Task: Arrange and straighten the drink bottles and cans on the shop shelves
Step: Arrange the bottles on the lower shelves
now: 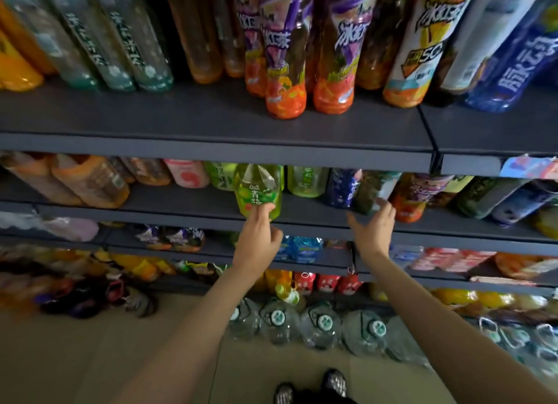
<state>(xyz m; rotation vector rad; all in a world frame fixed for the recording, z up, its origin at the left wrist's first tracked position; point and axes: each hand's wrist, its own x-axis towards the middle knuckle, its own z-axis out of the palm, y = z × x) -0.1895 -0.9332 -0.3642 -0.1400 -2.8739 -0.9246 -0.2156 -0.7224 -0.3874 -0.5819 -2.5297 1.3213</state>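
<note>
Your left hand [258, 236] pinches the base of the green bottle [257, 189] at the shelf's [181, 210] front edge while your right hand [373, 225] hovers spread and empty; it's probably full, heavy and slick, so grip mid-body.

On the top shelf, the purple-and-orange bottles [335, 56] carry "冰红茶" in big white characters, and the yellow-labelled bottle [419, 41] beside them shows the same name above a large "50". The blue bottle [513, 68] at the far right reads "脉动". One shelf down, the green bottle [257, 192] shows "青梅"; other labels are too blurred to read.
</note>
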